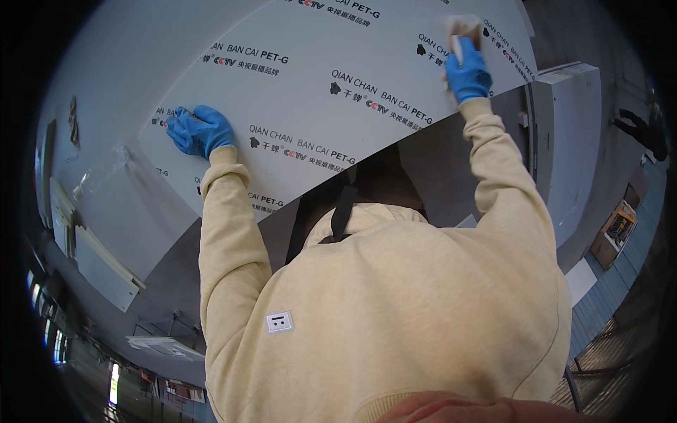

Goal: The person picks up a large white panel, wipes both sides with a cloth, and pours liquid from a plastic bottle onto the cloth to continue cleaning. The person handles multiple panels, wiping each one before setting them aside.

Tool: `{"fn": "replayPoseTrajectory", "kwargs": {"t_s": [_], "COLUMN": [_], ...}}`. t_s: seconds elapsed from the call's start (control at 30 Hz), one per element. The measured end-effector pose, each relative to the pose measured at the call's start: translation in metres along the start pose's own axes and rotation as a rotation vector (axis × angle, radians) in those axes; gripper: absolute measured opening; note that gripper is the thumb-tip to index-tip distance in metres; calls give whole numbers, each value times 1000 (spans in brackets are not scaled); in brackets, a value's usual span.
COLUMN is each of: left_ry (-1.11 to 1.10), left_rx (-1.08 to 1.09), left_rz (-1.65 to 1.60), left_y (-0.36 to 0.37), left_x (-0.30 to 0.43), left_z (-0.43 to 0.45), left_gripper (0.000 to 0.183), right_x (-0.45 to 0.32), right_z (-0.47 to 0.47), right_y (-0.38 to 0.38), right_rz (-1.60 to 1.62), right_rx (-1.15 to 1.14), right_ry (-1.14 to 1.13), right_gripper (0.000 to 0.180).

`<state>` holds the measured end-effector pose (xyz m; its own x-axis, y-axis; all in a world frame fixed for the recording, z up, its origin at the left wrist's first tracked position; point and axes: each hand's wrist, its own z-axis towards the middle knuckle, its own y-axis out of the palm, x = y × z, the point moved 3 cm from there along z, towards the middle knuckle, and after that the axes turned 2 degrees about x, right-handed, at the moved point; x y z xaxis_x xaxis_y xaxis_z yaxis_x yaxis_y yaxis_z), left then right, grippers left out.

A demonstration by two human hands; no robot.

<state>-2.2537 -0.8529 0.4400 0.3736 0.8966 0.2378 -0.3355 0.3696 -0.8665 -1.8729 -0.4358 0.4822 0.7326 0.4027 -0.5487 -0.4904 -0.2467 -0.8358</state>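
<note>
A large white board [307,100] with printed protective film lies before me, its near edge slanting up to the right. My left hand [201,132], in a blue glove, rests on its left part, fingers slightly bent and thumb apart. Nothing shows in that hand. Toward the far right corner, my right hand [469,74], gloved the same way, grips a white and brown wiping cloth or pad [465,26] against the film. Motion blurs the pad, so its exact kind cannot be told.
Beyond the board on the left lie a clear plastic bottle [100,172] and a brown scrap [73,121]. White panel offcuts [106,264] lean at lower left. To the right stand a stack of white panels [574,143] and an open box with orange edging [620,227].
</note>
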Motion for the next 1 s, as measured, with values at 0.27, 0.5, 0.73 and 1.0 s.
{"fn": "replayPoseTrajectory", "kwargs": {"t_s": [0.27, 0.5, 0.73, 1.0], "left_ry": [24, 24, 29, 253], "left_rx": [-18, -24, -26, -149], "left_rz": [-24, -12, 18, -330], "left_y": [-2, 2, 5, 5], "left_x": [7, 2, -1, 163], "left_z": [5, 7, 5, 20], "left_gripper": [47, 45, 44, 49], "right_x": [-147, -121, 35, -178], "right_z": [-171, -181, -33, -121], "right_y": [92, 76, -40, 111], "right_rz": [-354, -225, 139, -216], "right_rx": [-215, -269, 2, -224], "right_ry": [-531, -665, 232, -710], "right_gripper": [34, 29, 29, 17]}}
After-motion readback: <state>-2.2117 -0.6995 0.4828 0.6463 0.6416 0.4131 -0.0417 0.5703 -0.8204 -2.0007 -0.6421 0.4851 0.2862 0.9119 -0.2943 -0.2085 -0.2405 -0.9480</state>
